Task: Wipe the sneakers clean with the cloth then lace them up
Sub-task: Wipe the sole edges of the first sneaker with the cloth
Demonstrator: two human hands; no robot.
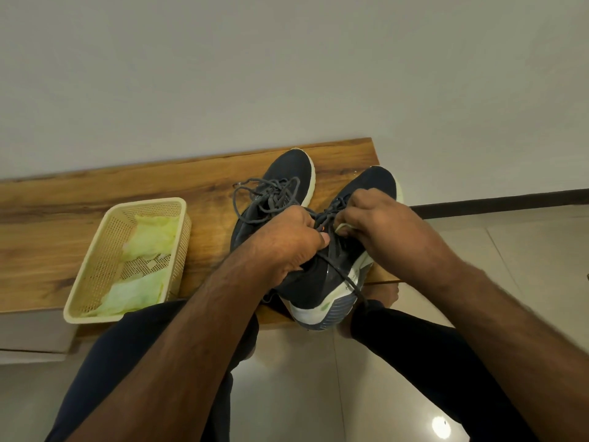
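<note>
Lacing underway: on the wooden bench (95, 199), our left hand (287, 240) and right hand (373, 218) pinch the right dark-navy mesh sneaker (328, 275)'s limp grey lace (325, 215); we'd grip near the eyelets, since it's slippery.

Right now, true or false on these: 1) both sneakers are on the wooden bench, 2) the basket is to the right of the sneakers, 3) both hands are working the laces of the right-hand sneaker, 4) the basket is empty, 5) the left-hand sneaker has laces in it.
1) Both sneakers are on the wooden bench. True.
2) The basket is right of the sneakers. False: it is to their left.
3) Both hands are on the right-hand sneaker laces. True: left hand and right hand grip them.
4) The basket is empty. False: pale green cloths lie in it.
5) The left-hand sneaker has laces. True.
</note>
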